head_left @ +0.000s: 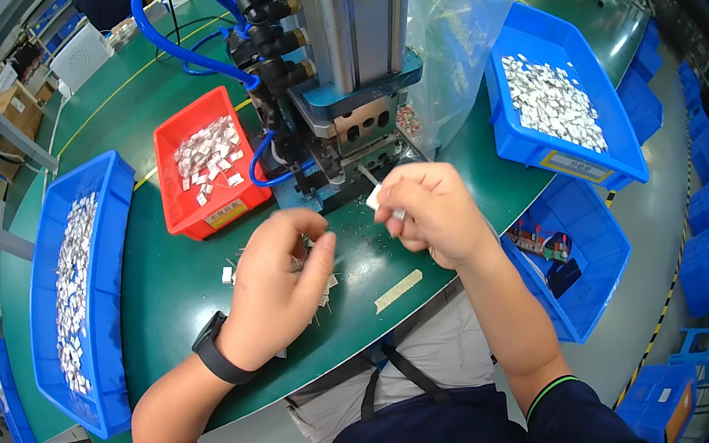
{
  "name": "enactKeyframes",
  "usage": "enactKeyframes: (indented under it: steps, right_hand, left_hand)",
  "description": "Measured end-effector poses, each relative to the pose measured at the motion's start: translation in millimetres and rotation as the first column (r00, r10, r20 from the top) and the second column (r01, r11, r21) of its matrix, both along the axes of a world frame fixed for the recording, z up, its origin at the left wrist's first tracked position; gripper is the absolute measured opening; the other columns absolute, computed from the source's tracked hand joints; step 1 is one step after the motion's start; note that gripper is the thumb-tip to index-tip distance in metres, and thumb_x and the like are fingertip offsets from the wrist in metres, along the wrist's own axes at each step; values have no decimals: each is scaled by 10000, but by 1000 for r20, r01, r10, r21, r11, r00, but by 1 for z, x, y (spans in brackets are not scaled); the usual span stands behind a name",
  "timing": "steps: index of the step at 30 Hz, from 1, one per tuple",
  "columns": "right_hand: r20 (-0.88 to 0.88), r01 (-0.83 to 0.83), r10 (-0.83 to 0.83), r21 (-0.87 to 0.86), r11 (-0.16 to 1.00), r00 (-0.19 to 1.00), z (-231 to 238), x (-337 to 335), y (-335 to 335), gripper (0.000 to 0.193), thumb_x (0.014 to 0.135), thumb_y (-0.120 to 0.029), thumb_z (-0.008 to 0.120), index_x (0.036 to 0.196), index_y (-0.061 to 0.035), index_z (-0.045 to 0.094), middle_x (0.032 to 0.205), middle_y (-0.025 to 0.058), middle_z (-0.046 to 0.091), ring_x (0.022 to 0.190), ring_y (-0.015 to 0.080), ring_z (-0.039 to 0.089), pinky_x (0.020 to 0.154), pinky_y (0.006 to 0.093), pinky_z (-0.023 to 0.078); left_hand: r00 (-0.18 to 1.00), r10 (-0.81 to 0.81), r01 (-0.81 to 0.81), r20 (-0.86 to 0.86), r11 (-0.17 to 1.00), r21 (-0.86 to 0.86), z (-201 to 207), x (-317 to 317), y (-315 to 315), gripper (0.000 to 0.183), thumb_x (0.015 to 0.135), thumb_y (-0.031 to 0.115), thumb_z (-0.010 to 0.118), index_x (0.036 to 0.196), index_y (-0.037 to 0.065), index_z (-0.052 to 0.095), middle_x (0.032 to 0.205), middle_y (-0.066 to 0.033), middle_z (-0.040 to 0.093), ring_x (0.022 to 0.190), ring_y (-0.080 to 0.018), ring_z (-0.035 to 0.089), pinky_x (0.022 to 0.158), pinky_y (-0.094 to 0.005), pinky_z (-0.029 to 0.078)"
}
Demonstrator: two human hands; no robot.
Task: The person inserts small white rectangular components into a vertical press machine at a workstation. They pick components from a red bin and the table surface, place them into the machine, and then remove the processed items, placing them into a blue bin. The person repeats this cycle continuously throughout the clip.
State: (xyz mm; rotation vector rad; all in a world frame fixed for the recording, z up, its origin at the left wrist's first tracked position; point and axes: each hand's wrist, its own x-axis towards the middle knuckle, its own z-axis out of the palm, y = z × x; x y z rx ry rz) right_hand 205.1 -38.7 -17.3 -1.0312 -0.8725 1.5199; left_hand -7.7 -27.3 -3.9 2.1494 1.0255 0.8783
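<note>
My right hand [433,215] pinches a small white block-shaped part [375,198] with a thin metal lead. The lead points up at the lower tooling of a bench press [366,143], just in front of it. Left of that, my left hand [276,278] hovers over the green table with curved fingers, thumb and forefinger apart; its palm side is mostly hidden. Under and beside it lie several loose white parts [228,275] with thin leads, partly covered by the hand. A dark band sits on my left wrist.
White parts fill a blue bin [111,179] at left, a red bin [175,212] beside the press and a blue bin [510,132] at right. Below the table's right edge is another blue bin [602,273]. Tape [399,290] marks the tabletop [180,337]. Blue hoses [151,28] and a plastic bag [460,34] flank the press.
</note>
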Motion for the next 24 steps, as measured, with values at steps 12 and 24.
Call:
enactKeyframes:
  steps: [12,24]
  right_hand:
    - [-1,111,-111,-3,994,994,3,-5,19,207,835,-152,598,731,27,605,599,48,530,405,24,354,360,198,235]
    - [-25,111,-111,10,994,994,-3,-7,21,199,861,-156,604,770,21,603,627,43,536,409,15,352,359,196,230]
  left_hand:
    - [887,159,79,-433,872,483,-9,3,-6,312,738,111,693,1025,29,604,1016,-112,589,888,-283,535,771,-387,408]
    - [819,185,163,-543,832,530,-11,-2,-8,258,755,47,607,1012,16,607,952,-101,623,887,-267,557,785,-386,411]
